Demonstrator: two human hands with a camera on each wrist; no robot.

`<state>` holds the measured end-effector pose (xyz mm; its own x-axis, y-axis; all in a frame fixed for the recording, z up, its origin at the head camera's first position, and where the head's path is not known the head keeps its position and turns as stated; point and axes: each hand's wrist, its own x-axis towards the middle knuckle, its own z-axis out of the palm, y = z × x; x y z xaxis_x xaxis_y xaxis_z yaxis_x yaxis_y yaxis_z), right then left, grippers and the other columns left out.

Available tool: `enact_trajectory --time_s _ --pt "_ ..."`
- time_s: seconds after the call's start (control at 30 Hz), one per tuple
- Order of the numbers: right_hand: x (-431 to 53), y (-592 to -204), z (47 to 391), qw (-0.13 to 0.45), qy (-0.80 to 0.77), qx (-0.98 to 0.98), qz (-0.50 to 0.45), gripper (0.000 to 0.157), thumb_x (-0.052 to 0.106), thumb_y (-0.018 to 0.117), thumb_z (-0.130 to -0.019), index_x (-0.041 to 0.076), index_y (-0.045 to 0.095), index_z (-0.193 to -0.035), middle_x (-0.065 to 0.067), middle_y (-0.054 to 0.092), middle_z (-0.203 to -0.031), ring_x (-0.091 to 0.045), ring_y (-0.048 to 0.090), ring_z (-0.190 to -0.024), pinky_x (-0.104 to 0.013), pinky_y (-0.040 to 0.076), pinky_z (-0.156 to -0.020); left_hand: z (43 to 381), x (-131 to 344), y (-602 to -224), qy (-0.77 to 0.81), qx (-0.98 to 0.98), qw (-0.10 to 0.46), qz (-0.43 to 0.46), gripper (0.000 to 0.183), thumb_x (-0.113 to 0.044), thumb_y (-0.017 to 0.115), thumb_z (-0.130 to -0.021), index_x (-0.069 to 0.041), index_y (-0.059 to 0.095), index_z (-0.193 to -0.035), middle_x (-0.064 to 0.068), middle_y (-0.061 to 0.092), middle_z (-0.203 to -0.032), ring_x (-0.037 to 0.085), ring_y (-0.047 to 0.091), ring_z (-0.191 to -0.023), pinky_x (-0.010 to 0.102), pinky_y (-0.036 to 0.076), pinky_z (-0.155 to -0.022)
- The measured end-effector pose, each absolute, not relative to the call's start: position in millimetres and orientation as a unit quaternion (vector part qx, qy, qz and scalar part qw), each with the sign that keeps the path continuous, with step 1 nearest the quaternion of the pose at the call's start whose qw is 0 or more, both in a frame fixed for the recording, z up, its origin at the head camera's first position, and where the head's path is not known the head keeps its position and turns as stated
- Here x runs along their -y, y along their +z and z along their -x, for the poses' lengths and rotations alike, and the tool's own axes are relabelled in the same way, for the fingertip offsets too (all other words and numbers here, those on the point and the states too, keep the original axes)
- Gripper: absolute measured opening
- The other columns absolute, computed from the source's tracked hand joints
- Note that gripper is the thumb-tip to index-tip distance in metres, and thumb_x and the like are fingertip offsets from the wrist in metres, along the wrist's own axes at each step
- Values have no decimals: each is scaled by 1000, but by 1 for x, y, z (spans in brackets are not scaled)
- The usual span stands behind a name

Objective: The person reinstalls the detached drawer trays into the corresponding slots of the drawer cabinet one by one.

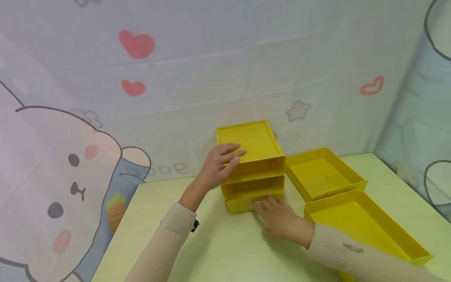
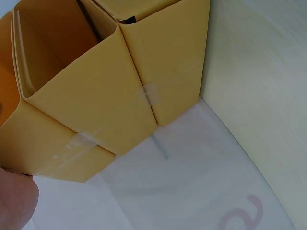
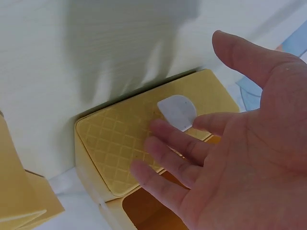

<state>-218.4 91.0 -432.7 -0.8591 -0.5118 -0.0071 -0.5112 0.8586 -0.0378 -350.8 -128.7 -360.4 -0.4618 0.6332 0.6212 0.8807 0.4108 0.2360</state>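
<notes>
A yellow drawer cabinet [image 1: 251,139] stands on the table against the cloth backdrop, with its upper two compartments hollow. The bottom drawer [image 1: 237,205] sits in its slot, its front flush or nearly so. My left hand [image 1: 219,164] rests on the cabinet's top near the left edge, fingers extended. My right hand [image 1: 280,219] reaches to the bottom drawer's front with straight fingers. In the right wrist view those fingertips lie over the quilted front [image 3: 115,143], beside a white tab [image 3: 178,112]. Clear tape [image 2: 84,140] spans the cabinet's side joints in the left wrist view.
Two yellow drawers lie on the table right of the cabinet: a rear one [image 1: 318,176] and a front one [image 1: 363,223], partly behind my right sleeve. The pale table [image 1: 155,219] meets a printed cloth [image 1: 197,78] behind it.
</notes>
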Motion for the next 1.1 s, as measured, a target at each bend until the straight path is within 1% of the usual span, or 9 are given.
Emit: enact_trajectory --time_s 0.2,0.3,0.43,0.5,0.6,0.73,0.9,0.97,1.1 --pt "-92 -432 214 28 -41 -966 253 91 40 88 -89 18 41 -164 -17 57 -144 -36 52 -131 -55 48 -108 350 127 -361 -274 815 215 463 66 -58 32 -114 -13 70 -143 15 60 -153 38 46 -149 59 26 -126" --pt "-94 -427 210 38 -64 -965 250 95 43 88 -88 20 38 -166 -18 55 -148 -38 50 -135 -59 46 -109 350 128 -361 -279 815 216 460 66 -58 32 -113 -13 70 -142 15 60 -153 38 46 -149 59 26 -126" --pt "-99 -420 203 64 -96 -965 235 95 55 80 -91 23 35 -168 -22 44 -161 -45 40 -149 -68 38 -114 352 131 -363 -278 815 217 460 58 -52 38 -115 -13 70 -143 15 60 -153 37 47 -149 58 27 -126" --pt "-102 -418 201 69 -107 -964 233 98 64 77 -90 25 33 -168 -22 39 -165 -47 35 -153 -70 36 -114 352 133 -364 -280 815 219 459 54 -49 41 -115 -13 70 -143 15 60 -152 37 47 -148 58 28 -126" --pt "-108 -417 198 56 -115 -960 249 110 73 80 -81 28 31 -169 -21 39 -165 -46 35 -153 -70 37 -113 351 139 -365 -286 815 222 453 54 -48 42 -115 -12 71 -142 16 61 -152 37 48 -147 58 30 -124" --pt "-124 -412 192 38 -141 -954 263 121 80 83 -71 26 34 -168 -21 43 -163 -46 39 -150 -73 37 -112 350 141 -364 -292 814 222 451 56 -50 42 -114 -11 71 -141 16 61 -151 37 48 -146 57 29 -124" --pt "-155 -408 178 15 -155 -957 246 123 86 78 -68 21 40 -165 -22 44 -161 -50 40 -148 -74 31 -116 351 132 -361 -300 813 208 453 53 -48 44 -114 -12 71 -142 16 60 -152 36 47 -148 56 26 -126" --pt "-166 -409 172 0 -148 -959 241 124 89 75 -67 20 41 -165 -22 46 -160 -50 43 -145 -72 30 -117 351 130 -360 -302 813 206 452 56 -51 42 -114 -12 71 -142 15 60 -152 36 46 -148 57 27 -126" --pt "-191 -413 160 -27 -133 -963 234 122 94 67 -69 21 45 -163 -22 52 -155 -49 50 -139 -72 35 -112 352 126 -361 -301 812 207 455 62 -56 39 -113 -12 71 -141 16 61 -151 36 47 -147 57 30 -124"
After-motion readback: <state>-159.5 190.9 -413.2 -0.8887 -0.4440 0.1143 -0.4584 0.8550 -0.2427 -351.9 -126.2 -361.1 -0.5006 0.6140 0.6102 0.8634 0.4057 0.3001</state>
